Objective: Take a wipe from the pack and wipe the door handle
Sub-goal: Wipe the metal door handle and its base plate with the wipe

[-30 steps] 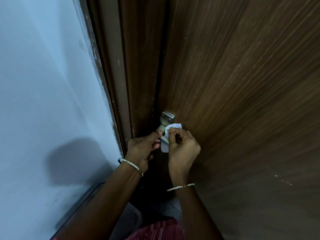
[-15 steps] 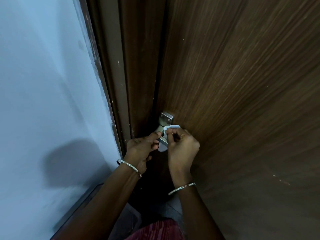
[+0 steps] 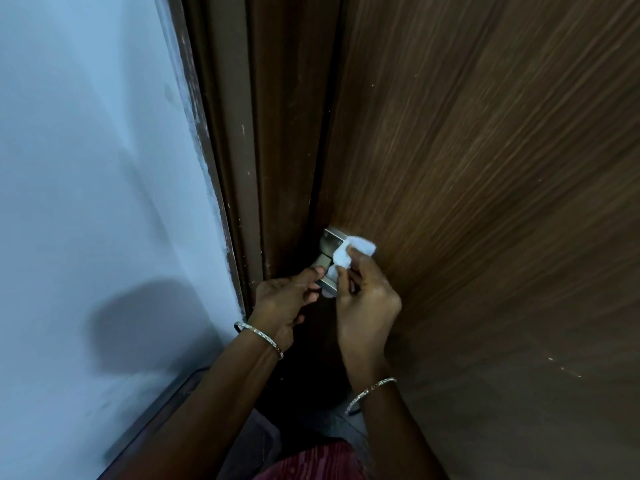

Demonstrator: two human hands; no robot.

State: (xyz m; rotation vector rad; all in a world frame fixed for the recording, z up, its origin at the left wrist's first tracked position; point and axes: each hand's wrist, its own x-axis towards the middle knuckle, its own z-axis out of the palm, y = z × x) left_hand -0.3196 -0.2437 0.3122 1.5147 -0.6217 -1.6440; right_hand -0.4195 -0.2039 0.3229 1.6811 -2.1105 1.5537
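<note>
A silver metal door handle [image 3: 329, 241] is fixed near the left edge of a dark brown wooden door [image 3: 485, 168]. My right hand [image 3: 367, 303] pinches a crumpled white wipe [image 3: 349, 252] and presses it against the handle's upper part. My left hand [image 3: 287, 299] grips the handle's lower end with thumb and fingers. Both wrists wear thin bangles. The wipe pack is not in view.
A pale blue wall [image 3: 97, 202] fills the left side, with a hand shadow on it. The brown door frame [image 3: 235, 150] runs between wall and door. Red patterned clothing [image 3: 311, 462] shows at the bottom edge.
My right hand has shifted the wipe a little up and to the right along the handle. My left hand keeps its hold on the handle's lower end.
</note>
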